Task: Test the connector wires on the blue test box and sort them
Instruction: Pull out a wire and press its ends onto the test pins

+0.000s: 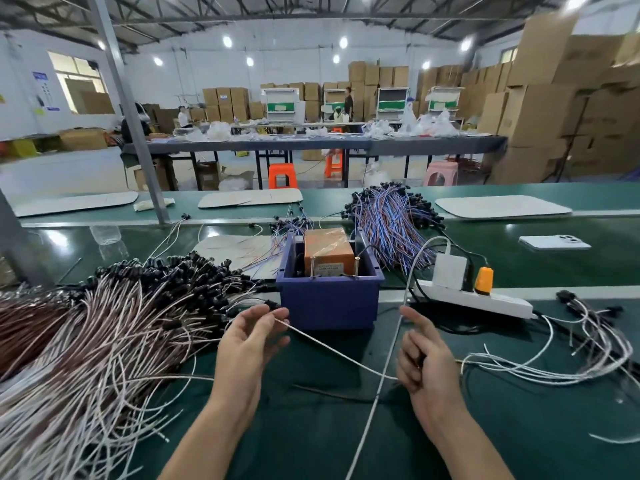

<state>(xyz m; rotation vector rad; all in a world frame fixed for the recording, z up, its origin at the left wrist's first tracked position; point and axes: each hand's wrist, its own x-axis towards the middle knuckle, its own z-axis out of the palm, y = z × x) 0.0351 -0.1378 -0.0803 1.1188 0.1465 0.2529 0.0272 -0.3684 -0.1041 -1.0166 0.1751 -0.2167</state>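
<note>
- One thin white wire (311, 336) is stretched in the air between both hands, just in front of the blue box, over the near middle of the desk (311, 445).
- Left hand (249, 341): fingers loosely curved, with thumb and forefinger pinching the wire's left end.
- Right hand (426, 358): forefinger sticks up and the other fingers are curled round the wire's other end. There's something dark in that curl, too small to make out.
- Blue box (329, 303) sits mid-desk right behind the hands. It has an orange block (329, 252) inside and two metal pins (312, 266) standing upright at the block's front.
- Big pile of brown and white wires (86, 341) with black plugs fills the desk's left side, reaching nearly to the box.
- Smaller pile of white wires (554, 368) lies toward the right edge.
- Blue and purple bundle (391, 223) lies behind the box, a bit to the right.
- Power strip (502, 303) is just right of the box, carrying a white charger (450, 271) and an orange plug (483, 280). The charger's cable (365, 427) runs to the near edge and crosses the held wire.
- Phone (554, 242) lies face down further back on the right.
</note>
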